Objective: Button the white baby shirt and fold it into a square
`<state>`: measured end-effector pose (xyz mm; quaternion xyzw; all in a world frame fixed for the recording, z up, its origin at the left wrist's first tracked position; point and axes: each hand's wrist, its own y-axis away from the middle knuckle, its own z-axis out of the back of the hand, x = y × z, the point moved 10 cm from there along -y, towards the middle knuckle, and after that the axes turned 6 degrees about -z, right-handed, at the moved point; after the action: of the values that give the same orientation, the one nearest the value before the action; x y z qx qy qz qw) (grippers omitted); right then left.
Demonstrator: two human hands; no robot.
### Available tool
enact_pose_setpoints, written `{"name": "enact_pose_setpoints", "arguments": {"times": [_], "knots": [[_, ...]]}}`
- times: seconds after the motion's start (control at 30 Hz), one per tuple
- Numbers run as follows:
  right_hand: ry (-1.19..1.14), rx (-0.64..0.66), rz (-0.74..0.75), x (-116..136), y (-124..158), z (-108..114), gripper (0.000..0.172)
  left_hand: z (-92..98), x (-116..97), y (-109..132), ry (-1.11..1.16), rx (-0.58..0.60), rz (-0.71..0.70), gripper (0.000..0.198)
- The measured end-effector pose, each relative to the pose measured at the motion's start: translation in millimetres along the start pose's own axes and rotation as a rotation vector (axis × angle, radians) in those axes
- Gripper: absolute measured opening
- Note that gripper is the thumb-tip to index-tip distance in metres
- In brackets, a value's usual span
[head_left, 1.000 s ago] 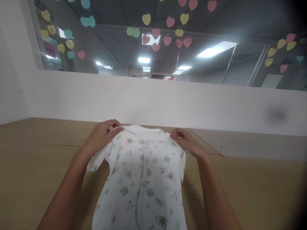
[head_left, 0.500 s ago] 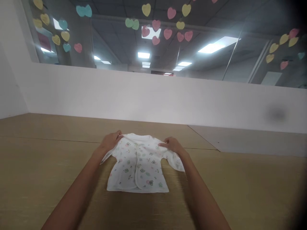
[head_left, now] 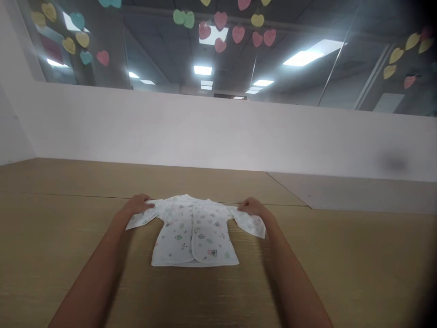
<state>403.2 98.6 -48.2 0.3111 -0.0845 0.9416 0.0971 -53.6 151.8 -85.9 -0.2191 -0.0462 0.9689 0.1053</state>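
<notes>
A white baby top (head_left: pixel 193 232) with a small green and pink print lies flat on the wooden table (head_left: pixel 68 255), its front seam running down the middle and its sleeves spread to the sides. My left hand (head_left: pixel 136 204) grips the top of the left sleeve (head_left: pixel 142 219) near the shoulder. On the other side, my right hand (head_left: pixel 251 207) holds the right sleeve (head_left: pixel 251 222). Both of my bare forearms reach in from the bottom of the view, and the hem lies free of my hands.
A low white wall (head_left: pixel 218 132) runs behind the table, with a grey board (head_left: pixel 344 193) lying at the back right. Above the wall, a glass partition (head_left: pixel 307 86) carries paper hearts (head_left: pixel 220 20) in several colours.
The top has gone from held up near my view to lying flat on the table. My hands have moved apart along it, and the sleeves now spread outward.
</notes>
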Motion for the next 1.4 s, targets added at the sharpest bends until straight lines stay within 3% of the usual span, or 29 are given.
{"name": "enact_pose_setpoints", "arguments": {"times": [0.07,0.17,0.27,0.37,0.43,0.57,0.7,0.87,1.1,1.4], "knots": [[0.103,-0.003,-0.018,-2,-4,-1,0.015,4.2,10,0,-0.019,-0.009,0.026,0.031],[0.325,-0.11,-0.06,-2,-6,3,0.014,10.3,19,2,-0.087,-0.037,0.089,0.028],[0.476,-0.185,-0.092,3,-4,3,0.017,21.8,13,4,-0.203,-0.138,0.138,0.025],[0.52,-0.211,-0.033,25,1,-5,0.023,27.1,-23,3,-0.222,-0.253,0.093,0.024],[0.515,-0.188,0.044,47,5,-19,0.025,16.0,-59,0,-0.123,-0.26,0.023,0.025],[0.363,-0.039,0.292,100,25,-70,0.02,-34.7,-136,-1,0.006,-0.136,-0.158,0.029],[0.334,0.06,0.434,124,46,-113,0.021,-75.9,-169,7,-0.009,-0.093,-0.239,0.028],[0.475,0.117,0.408,120,53,-128,0.024,-91.7,-168,12,-0.09,-0.075,-0.259,0.034],[0.497,0.12,0.368,126,56,-123,0.024,-96.1,-160,7,0.122,0.007,-0.246,0.038],[0.288,0.004,0.362,126,54,-133,0.026,-91.9,-156,4,0.198,-0.118,-0.101,0.024]]}}
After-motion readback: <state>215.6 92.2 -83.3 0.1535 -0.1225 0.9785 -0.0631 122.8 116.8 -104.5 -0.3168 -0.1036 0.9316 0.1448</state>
